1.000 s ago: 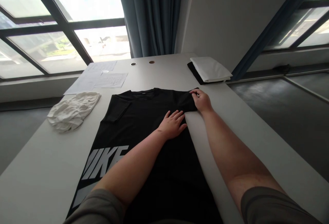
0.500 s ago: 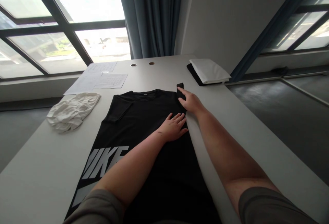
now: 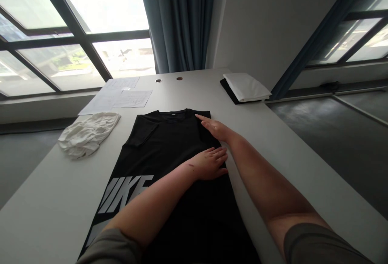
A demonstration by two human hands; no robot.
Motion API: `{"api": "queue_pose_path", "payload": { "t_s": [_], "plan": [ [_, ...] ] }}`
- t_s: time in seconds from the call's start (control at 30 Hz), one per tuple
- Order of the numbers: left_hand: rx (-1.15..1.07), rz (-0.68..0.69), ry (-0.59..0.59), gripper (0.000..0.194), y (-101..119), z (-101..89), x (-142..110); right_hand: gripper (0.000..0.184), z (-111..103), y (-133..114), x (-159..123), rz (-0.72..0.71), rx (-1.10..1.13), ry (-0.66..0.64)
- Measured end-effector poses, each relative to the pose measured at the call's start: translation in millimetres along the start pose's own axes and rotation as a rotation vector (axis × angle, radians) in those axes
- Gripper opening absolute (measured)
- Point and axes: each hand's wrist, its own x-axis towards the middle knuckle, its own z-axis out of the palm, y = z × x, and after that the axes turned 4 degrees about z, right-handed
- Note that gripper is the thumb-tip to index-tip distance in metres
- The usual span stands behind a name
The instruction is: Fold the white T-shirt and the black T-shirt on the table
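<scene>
A black T-shirt (image 3: 172, 151) with large grey lettering lies front up, its collar at the far end. Its left sleeve (image 3: 142, 131) is folded inward over the chest. On the right side the other sleeve also lies folded in, partly covered by my right hand (image 3: 217, 130). That hand is open, its fingers stretched along the fold near the shoulder. Just below it, my left hand (image 3: 210, 164) rests flat on the shirt's right edge, fingers spread. My left forearm hides part of the lettering.
The shirt lies on a white table (image 3: 291, 175). A crumpled white cloth (image 3: 89, 135) is at the left, with paper sheets (image 3: 131, 98) behind it. Folded white fabric (image 3: 247, 87) sits on a folded black one (image 3: 232, 93) at the back right. Two round holes are near the far edge.
My right hand has brought the raised right sleeve inward, and it now lies flat on the shirt. My left hand has slid slightly toward me and to the right.
</scene>
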Motion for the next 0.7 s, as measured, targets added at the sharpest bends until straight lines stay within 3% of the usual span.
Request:
{"api": "queue_pose_path", "payload": {
  "t_s": [0.1,0.2,0.33,0.47,0.57,0.7],
  "plan": [
    [-0.054,0.059,-0.011,0.067,16,-1.6,-16,0.057,5,12,-2,0.089,0.088,-0.054],
    [-0.076,0.02,-0.004,0.068,16,-6.9,-44,0.048,7,26,-1,0.054,-0.066,0.051],
    [-0.011,-0.317,0.031,0.064,-13,-14.8,-90,0.039,12,49,5,-0.006,-0.392,0.171],
    [0.091,-0.658,0.041,0.063,-51,-15.4,-126,0.055,18,67,8,0.233,-0.589,0.11],
    [0.126,-0.735,0.054,0.062,-66,-10.3,-138,0.062,20,72,11,0.292,-0.639,0.05],
    [0.135,-0.771,0.095,0.063,-71,-3.7,-136,0.062,15,76,21,0.26,-0.651,0.017]
  ]
}}
